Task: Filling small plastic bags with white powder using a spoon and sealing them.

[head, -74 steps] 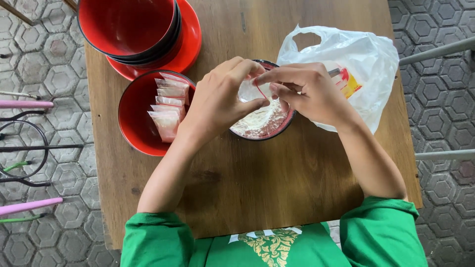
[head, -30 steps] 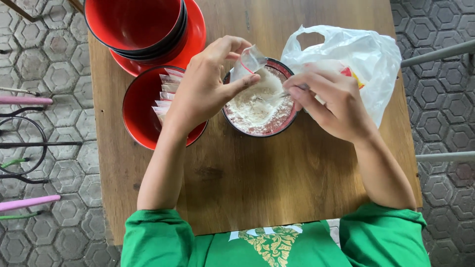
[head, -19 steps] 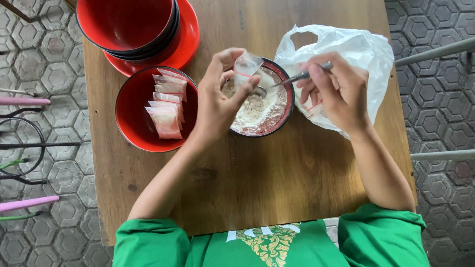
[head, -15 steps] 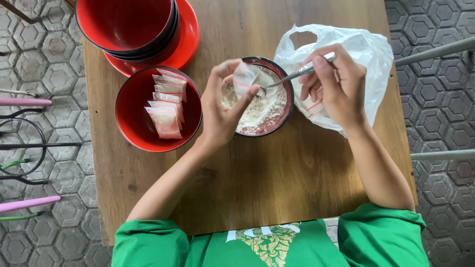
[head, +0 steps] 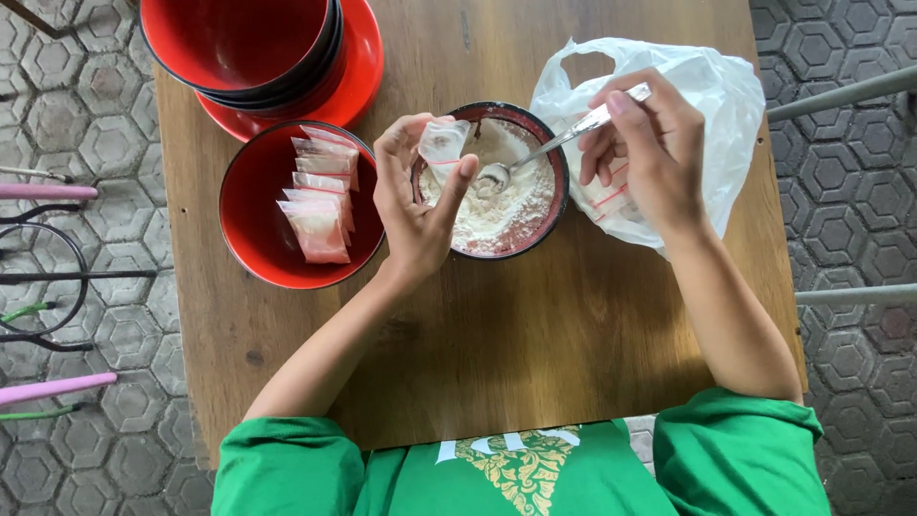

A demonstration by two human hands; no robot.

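Small clear sachets (head: 320, 196) with red strips lie stacked in a red bowl (head: 250, 215) at nine o'clock; a white plastic bag (head: 707, 96) sits at three. The wooden counter (head: 535, 354) stands on grey hexagonal paving. Left hand (head: 415, 205) fingers pinch a pouch (head: 442, 143) over the flour bowl (head: 562, 182); right hand (head: 650, 153) fingers grip a spoon (head: 544, 151), its tip in flour.

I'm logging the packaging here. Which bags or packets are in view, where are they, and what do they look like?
Small clear zip packet: in the left hand, above the powder bowl, red seal strip.
Filled clear packets: stacked in the red bowl, red-edged, whitish contents.
White plastic carrier bag: right of the powder bowl, crumpled.
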